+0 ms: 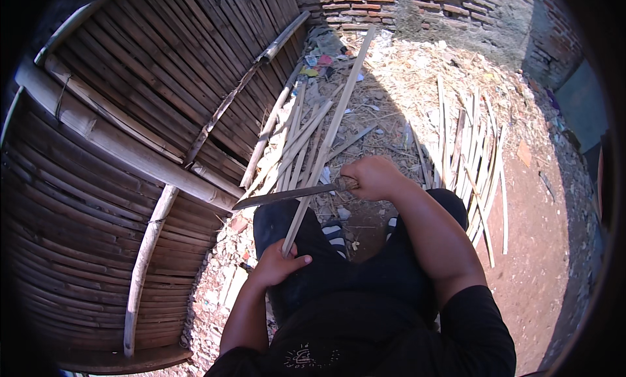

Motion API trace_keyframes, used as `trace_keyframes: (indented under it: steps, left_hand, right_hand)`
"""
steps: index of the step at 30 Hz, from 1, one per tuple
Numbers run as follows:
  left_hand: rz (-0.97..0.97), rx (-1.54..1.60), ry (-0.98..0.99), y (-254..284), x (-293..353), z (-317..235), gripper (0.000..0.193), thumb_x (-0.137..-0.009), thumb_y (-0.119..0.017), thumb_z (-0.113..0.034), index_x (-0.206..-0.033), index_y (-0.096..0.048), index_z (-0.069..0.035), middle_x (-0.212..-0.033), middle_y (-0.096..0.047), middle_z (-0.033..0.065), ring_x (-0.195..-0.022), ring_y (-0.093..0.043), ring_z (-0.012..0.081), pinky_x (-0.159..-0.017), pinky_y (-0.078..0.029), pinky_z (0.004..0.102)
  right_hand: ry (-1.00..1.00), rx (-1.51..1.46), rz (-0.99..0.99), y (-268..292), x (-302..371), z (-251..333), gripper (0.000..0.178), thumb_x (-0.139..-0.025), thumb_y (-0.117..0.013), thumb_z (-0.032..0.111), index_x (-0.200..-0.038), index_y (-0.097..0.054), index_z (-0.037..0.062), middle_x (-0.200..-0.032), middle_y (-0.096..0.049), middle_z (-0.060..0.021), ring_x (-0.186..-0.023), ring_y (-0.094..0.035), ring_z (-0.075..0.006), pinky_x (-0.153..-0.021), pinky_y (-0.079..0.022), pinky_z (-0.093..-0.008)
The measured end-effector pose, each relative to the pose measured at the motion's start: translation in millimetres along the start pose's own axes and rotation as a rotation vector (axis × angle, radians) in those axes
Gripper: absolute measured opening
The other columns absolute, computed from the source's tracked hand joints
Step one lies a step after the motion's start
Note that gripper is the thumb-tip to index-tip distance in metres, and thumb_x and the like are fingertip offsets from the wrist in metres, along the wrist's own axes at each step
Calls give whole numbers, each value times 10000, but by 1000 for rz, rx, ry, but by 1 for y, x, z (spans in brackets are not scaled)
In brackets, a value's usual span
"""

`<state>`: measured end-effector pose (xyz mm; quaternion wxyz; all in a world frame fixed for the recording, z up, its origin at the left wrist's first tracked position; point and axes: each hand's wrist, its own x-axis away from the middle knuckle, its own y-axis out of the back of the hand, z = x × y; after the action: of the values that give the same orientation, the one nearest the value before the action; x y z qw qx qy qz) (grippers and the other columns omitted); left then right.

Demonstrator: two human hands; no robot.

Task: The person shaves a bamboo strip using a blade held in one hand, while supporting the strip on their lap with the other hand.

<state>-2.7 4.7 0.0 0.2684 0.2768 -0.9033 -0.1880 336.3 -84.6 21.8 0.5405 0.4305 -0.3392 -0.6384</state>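
Observation:
A long, pale bamboo strip slants away from my lap toward the brick wall. Its near end is gripped by my left hand, which rests over my left thigh. My right hand is closed round the handle of a machete. The dark blade points left and lies across the strip above my left knee; whether its edge touches the strip I cannot tell. My right fingers are partly hidden behind the back of that hand.
A bamboo slat wall with thick poles stands close on my left. More strips lie beyond my knees, and a bundle of thin strips lies at right. Shavings and litter cover the ground before the brick wall.

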Motion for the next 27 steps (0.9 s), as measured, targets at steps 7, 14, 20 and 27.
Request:
trace_keyframes:
  steps: [7,14,20,27]
  left_hand:
    - [10,-33,1,0,-1,1,485,-784,-928,-404,-880,-561,-103,-756,-542,-21,-703,-515,100,-644,-459,286]
    - [38,23,3,-1,0,-2,483,-786,-936,-383,-877,-552,-104,-757,-531,-30,-697,-507,92,-625,-448,276]
    - [18,62,-2,-1,0,1,484,-786,-935,-387,-880,-554,-103,-761,-530,-33,-699,-505,90,-624,-449,277]
    - [10,22,3,-1,0,-1,489,-778,-938,-393,-887,-562,-99,-760,-533,-29,-701,-510,92,-632,-450,283]
  right_hand:
    - [-205,-14,-166,6,3,-24,317,-836,-772,302,-1063,-691,96,-920,-715,-203,-937,-690,-428,-820,-546,-529]
    - [-419,-152,-268,23,12,-38,314,-869,-774,310,-1068,-697,78,-951,-713,-221,-960,-682,-443,-830,-533,-536]
    - [-84,-10,-28,4,1,-6,304,-807,-797,301,-958,-657,77,-828,-690,-190,-866,-691,-422,-766,-538,-512]
    - [-108,12,-140,0,4,-20,307,-813,-783,294,-1022,-672,99,-893,-705,-189,-902,-694,-416,-787,-547,-517]
